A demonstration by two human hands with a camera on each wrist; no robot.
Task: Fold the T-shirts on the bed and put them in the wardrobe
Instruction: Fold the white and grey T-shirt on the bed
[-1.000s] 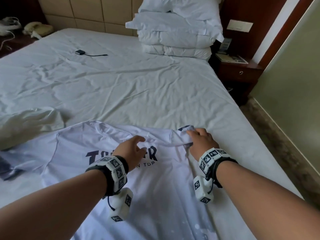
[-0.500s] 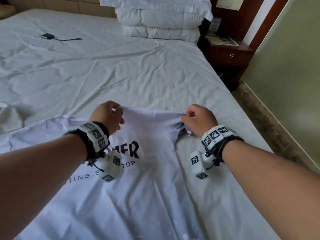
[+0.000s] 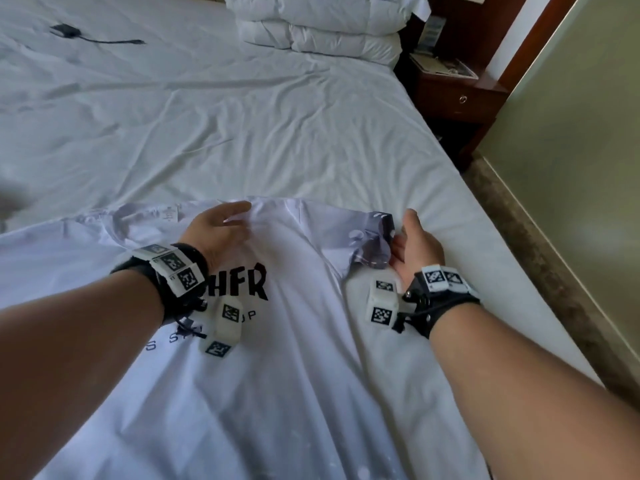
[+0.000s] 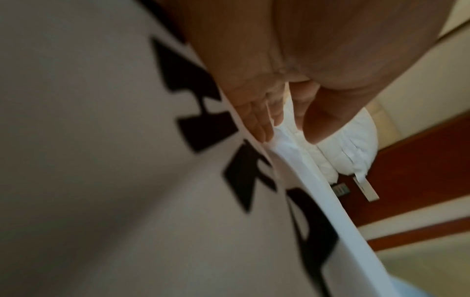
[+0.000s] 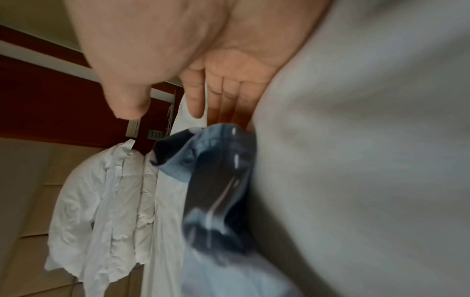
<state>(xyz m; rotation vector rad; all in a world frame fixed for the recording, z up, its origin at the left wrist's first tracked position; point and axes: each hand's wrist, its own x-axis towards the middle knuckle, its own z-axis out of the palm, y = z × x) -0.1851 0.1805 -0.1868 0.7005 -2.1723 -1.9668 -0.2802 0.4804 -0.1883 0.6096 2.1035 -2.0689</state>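
Note:
A white T-shirt (image 3: 294,358) with black lettering lies print-up on the bed (image 3: 277,133), collar toward the pillows. My left hand (image 3: 235,220) lies on the shirt near the collar with straight fingers and holds nothing. In the left wrist view the left hand (image 4: 279,120) has flat fingers on the cloth and the thumb apart. My right hand (image 3: 403,230) rests on the sheet beside the crumpled dark-trimmed sleeve (image 3: 375,244), its fingers straight and touching the sleeve. In the right wrist view the right hand (image 5: 165,108) is spread just behind that sleeve (image 5: 216,170).
Stacked white pillows (image 3: 322,29) sit at the head of the bed. A dark wooden nightstand (image 3: 453,95) stands to the right of them. A small black device with a cable (image 3: 65,29) lies far left on the sheet. The bed's right edge drops to the floor (image 3: 540,237).
Both hands were pinching the shirt's shoulders and drawing it toward me. They have let go, and their fingers now lie straight on the shirt and beside the sleeve.

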